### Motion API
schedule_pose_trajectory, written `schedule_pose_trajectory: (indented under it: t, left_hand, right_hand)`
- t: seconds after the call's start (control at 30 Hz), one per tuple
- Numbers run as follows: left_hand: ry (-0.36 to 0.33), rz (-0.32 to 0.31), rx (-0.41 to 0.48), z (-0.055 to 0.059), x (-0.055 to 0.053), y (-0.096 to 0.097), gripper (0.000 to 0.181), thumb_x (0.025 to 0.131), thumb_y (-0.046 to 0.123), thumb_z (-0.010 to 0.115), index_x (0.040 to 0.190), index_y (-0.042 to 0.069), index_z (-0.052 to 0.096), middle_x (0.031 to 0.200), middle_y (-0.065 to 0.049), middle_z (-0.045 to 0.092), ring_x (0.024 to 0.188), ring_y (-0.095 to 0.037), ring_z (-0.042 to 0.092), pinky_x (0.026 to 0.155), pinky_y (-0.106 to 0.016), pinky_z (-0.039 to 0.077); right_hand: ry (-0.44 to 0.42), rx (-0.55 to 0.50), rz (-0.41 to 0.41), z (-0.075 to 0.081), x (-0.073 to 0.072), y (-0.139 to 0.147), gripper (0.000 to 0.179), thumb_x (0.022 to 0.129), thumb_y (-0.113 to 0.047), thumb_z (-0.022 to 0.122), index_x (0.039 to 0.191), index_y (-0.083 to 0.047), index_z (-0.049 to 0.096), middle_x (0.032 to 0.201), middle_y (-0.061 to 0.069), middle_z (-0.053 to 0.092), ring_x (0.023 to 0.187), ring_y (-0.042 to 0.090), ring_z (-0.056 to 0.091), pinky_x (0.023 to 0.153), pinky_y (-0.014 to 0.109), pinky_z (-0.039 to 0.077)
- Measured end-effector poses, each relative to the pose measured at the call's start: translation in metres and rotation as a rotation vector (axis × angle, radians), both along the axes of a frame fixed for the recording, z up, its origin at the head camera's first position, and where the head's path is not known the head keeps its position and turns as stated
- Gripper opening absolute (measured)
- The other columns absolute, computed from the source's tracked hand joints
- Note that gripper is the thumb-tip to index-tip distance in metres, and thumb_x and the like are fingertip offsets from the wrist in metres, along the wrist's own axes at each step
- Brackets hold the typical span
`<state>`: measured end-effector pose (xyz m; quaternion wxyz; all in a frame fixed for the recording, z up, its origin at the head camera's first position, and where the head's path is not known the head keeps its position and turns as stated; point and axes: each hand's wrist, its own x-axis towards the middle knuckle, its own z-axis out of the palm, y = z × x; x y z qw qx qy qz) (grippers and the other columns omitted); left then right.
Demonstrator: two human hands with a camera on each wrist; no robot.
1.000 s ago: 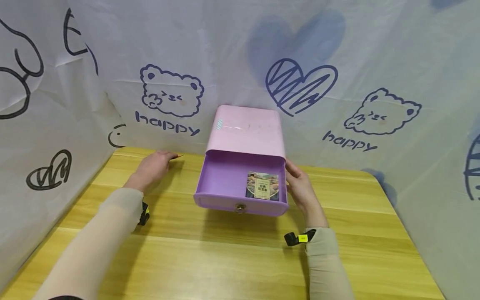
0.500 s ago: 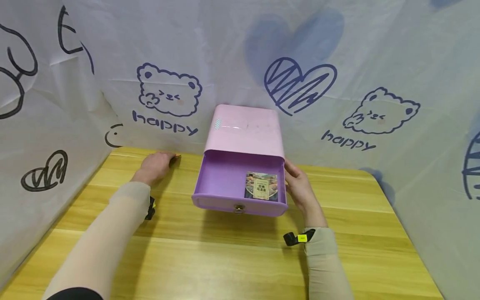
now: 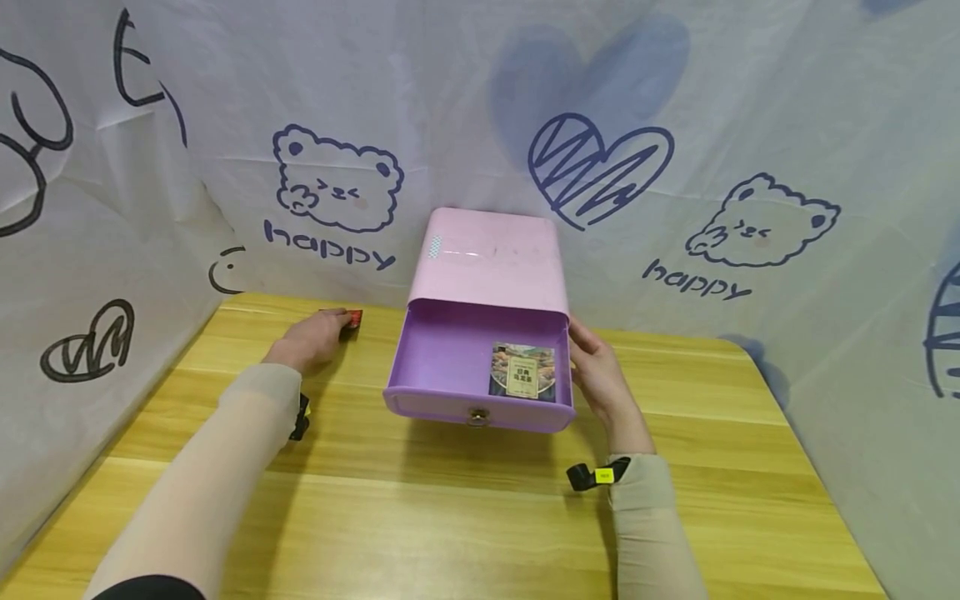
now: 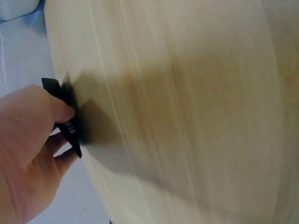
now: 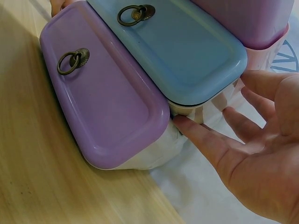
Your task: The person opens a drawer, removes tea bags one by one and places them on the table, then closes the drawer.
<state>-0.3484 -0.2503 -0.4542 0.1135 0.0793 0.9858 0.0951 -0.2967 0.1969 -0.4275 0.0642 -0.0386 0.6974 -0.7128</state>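
Observation:
At the back left of the table, my left hand [image 3: 313, 337] pinches a small flat packet between thumb and fingers. Red shows on the packet [image 3: 356, 319] in the head view, while the left wrist view shows a dark face of the packet [image 4: 71, 129] with small lettering. A pink drawer cabinet [image 3: 491, 258] stands against the back sheet with its purple top drawer [image 3: 442, 342] pulled out. Inside it, on the right, lies a printed square packet [image 3: 522, 372]. My right hand [image 3: 603, 375] touches the cabinet's right side with extended fingers.
Below the top drawer are a closed blue drawer [image 5: 187, 51] and a closed lower purple drawer [image 5: 107, 93], each with a ring pull. A white sheet [image 3: 465, 108] with drawings hangs behind the wooden table [image 3: 450, 517].
My left hand has shifted slightly right, and the packet in it has turned so that its red face shows. The right hand and the drawer stay as they were.

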Motion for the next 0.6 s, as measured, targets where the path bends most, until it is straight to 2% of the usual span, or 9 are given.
schedule_pose_trajectory:
  t: [0.17, 0.4, 0.6]
  left_hand:
    - [-0.038, 0.030, 0.059, -0.0033, -0.0018, -0.0005, 0.067, 0.095, 0.000, 0.044, 0.161, -0.002, 0.030, 0.166, -0.028, 0.025, 0.149, -0.053, 0.026, 0.121, -0.064, 0.024]
    - [-0.013, 0.012, 0.078, -0.0078, -0.0015, -0.0034, 0.075, 0.096, 0.023, 0.060, 0.159, -0.007, 0.030, 0.165, -0.030, 0.024, 0.149, -0.053, 0.027, 0.122, -0.063, 0.025]
    - [-0.007, 0.011, 0.090, -0.0073, 0.0005, -0.0027, 0.078, 0.098, 0.031, 0.060, 0.159, -0.007, 0.029, 0.165, -0.029, 0.023, 0.150, -0.052, 0.025, 0.123, -0.062, 0.025]
  right_hand:
    - [-0.005, 0.004, -0.007, -0.0005, 0.0002, -0.0006, 0.058, 0.108, -0.020, 0.057, 0.162, -0.015, 0.037, 0.168, 0.005, 0.033, 0.149, 0.027, 0.040, 0.116, 0.048, 0.042]
    - [-0.007, 0.009, -0.006, 0.0005, 0.0008, -0.0017, 0.057, 0.107, -0.020, 0.057, 0.162, -0.016, 0.039, 0.168, 0.004, 0.033, 0.149, 0.026, 0.039, 0.117, 0.049, 0.042]
    - [0.000, -0.020, 0.003, -0.0018, -0.0005, -0.0004, 0.057, 0.108, -0.017, 0.056, 0.162, -0.012, 0.037, 0.168, 0.006, 0.033, 0.150, 0.026, 0.039, 0.118, 0.048, 0.041]
